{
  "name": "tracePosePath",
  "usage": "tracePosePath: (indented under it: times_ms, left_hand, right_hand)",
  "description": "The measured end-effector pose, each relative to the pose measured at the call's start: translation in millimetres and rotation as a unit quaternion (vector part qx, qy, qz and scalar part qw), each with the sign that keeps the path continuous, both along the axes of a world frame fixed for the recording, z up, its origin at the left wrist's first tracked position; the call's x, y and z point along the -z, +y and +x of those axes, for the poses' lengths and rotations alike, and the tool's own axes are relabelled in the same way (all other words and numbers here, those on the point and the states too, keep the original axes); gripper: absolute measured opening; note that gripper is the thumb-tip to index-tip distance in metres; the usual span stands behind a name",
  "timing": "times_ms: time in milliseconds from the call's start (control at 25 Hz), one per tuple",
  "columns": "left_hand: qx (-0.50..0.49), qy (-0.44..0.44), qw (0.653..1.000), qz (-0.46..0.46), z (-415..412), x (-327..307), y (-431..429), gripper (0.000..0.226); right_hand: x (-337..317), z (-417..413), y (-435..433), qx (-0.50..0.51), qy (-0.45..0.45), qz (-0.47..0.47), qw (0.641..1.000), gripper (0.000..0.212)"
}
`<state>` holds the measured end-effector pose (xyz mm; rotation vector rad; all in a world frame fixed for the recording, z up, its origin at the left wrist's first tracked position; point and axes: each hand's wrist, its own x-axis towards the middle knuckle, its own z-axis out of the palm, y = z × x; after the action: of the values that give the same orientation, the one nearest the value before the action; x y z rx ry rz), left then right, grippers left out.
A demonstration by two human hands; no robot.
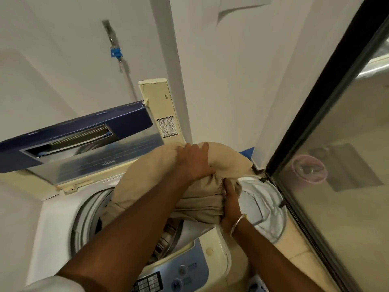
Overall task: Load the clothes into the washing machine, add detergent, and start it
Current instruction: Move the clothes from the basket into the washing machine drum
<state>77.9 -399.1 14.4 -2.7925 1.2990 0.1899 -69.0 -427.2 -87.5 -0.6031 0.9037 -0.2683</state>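
A top-loading washing machine [52, 224] stands below me with its blue lid [69, 135] raised at the back. A big bundle of beige cloth [147, 178] hangs over the drum's right rim. My left hand [194, 160] presses and grips the top of the bundle. My right hand [230, 196], with a bangle on the wrist, clutches a bunched fold of the same cloth lower down. Other clothes [166, 234] lie inside the drum, partly hidden by my arms. A pale grey laundry bag [267, 205] sits at the machine's right side.
The control panel [174, 275] with buttons is at the machine's front edge. A white wall with a tap and blue hose fitting [115, 52] rises behind. A dark-framed glass door [315, 114] stands close on the right, with a pink tub [309, 168] behind it.
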Motion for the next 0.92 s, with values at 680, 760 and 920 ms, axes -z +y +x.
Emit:
tracePosePath:
  times_ms: [680, 760, 920]
  left_hand:
    - [-0.283, 0.317, 0.904, -0.046, -2.1, 114.1, 363.7, 0.056]
    - [-0.298, 0.312, 0.899, -0.073, -8.1, 133.9, 368.7, 0.049]
    - [-0.367, 0.147, 0.89, -0.228, -1.4, 127.3, 359.9, 0.044]
  right_hand:
    - [67.0, 128.6, 190.9, -0.667, 0.166, -0.599, 0.412, 0.077]
    - [76.9, 131.2, 202.6, -0.734, 0.196, -0.524, 0.385, 0.071]
    - [75.9, 142.7, 193.1, -0.763, 0.149, -0.536, 0.329, 0.048]
